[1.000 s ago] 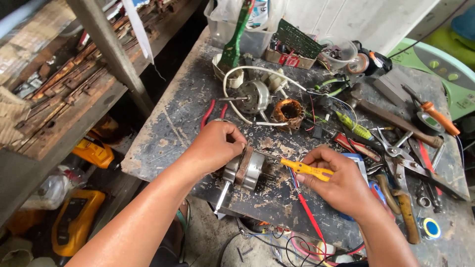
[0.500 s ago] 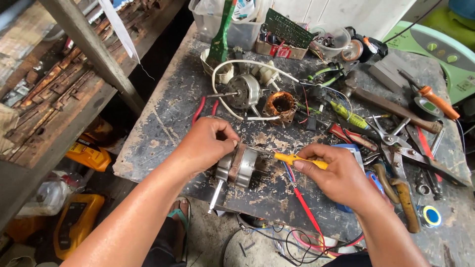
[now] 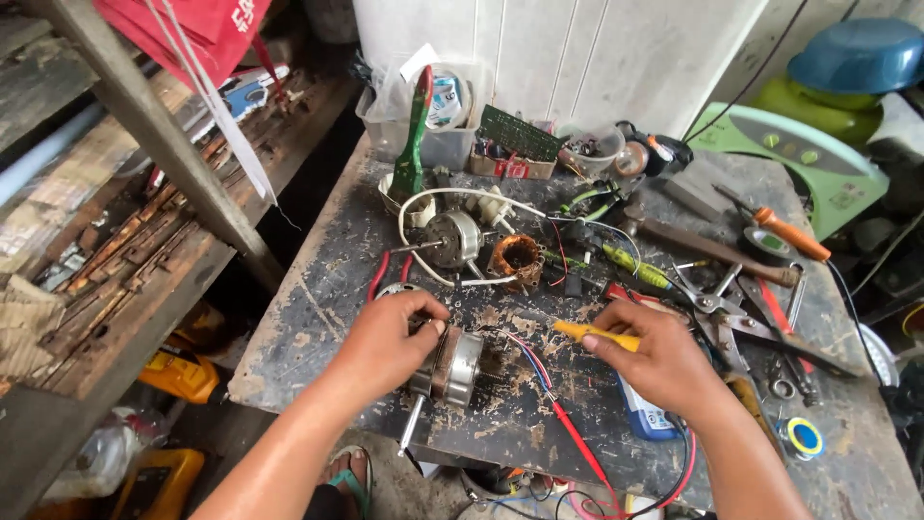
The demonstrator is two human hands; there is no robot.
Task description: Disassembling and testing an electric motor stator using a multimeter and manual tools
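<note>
Far to my left a yellow case sits low beside the worn workbench. My left hand comes in from below, forearm angled up toward the middle of the bench, wrist bent slightly down, fingers curled shut around the small electric motor — thumb on the near side, the other fingers over the top. The motor lies on its side near the bench's front edge, its steel shaft pointing down toward me past the edge.

Behind it, farther back on the bench, lie a second motor with a white cable looped about it and a copper-wound stator. Red and blue wires trail from the held motor toward the right, a red lead running on toward the front edge.

My right hand reaches in from the lower right, knuckles up, fingers pinched closed on a yellow-handled screwdriver (its tip points left, toward the motor, not touching it). A blue meter lies under that wrist — pliers just beyond.

Compared with half a second ago, both hands sit lower and the screwdriver has drawn back from the motor; my grips are unchanged.
</note>
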